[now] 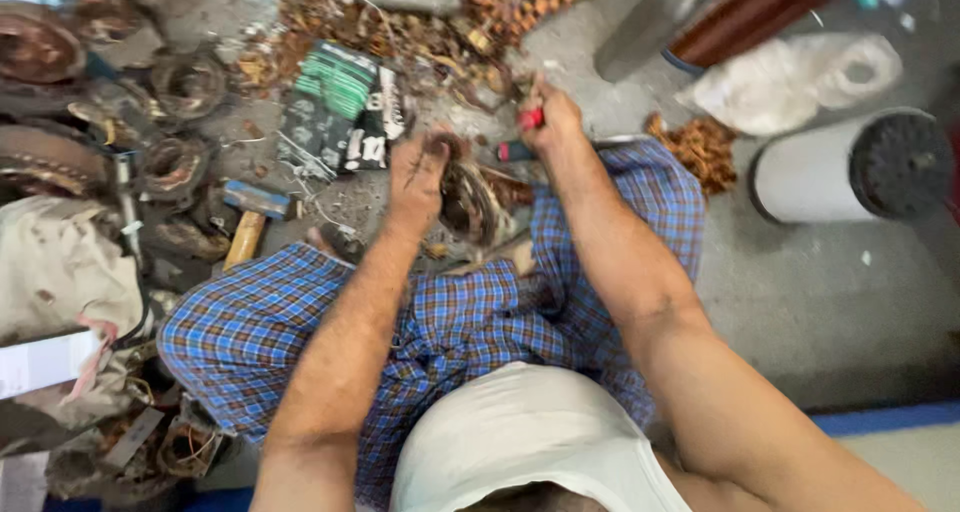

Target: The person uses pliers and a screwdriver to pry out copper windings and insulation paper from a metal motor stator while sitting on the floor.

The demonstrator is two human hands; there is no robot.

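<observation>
The right hand (548,117), just above the centre of the frame, is clenched around a red-handled tool (530,119); only the red grip part shows past the fingers, and its working end is blurred. Just below it a second handle, red and black (512,152), lies touching the work. The left hand (418,177) is clamped over the top edge of a round motor stator (470,204), fingers curled onto its rim, holding it upright between the knees. The stator shows dark metal with copper-coloured winding inside; it sits at the middle of the frame, resting on the person's blue checked cloth (450,322), which covers both legs.

Left of the left forearm, a hammer (252,217) with a blue head and wooden handle lies on the floor (800,292). Above it, in the upper middle, a dark packet with green stripes (335,102) lies among copper scraps (420,32). Along the left edge several rusty round motor parts (175,162) are piled together. At the upper right stand a spool of copper wire (740,17), a white plastic bag (790,82) and a white cylinder with a dark end (850,167), well apart from both hands.
</observation>
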